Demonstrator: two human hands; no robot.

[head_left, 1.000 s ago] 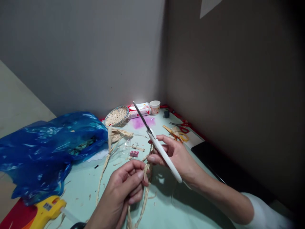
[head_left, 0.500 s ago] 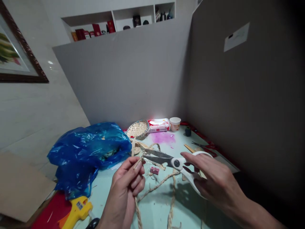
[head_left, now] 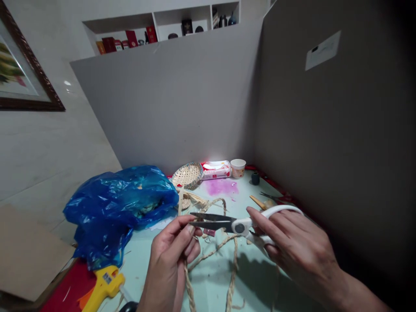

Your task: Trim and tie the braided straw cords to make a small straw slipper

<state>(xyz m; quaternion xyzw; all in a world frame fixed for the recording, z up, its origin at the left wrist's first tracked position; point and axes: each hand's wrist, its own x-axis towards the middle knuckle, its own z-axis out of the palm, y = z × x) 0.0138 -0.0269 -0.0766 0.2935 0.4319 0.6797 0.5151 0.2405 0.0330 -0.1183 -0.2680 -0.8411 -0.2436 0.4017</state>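
My left hand is closed in a pinch on the upper end of a braided straw rope, which hangs down and loops over the pale green table. A thin loose strip sticks up from the pinch. My right hand grips white-handled scissors. Their dark blades point left, slightly apart, with the tips right at the fingertips of my left hand and the straw end there.
A blue plastic bag lies at the left, a yellow glue gun in front of it. At the back stand a small woven basket, a wipes pack, a paper cup and a dark spool. Grey partition walls enclose the table.
The view has tilted up from the table. My right hand swung the scissors from pointing up and away to pointing left, and the blades have closed in on the straw end in my left hand.
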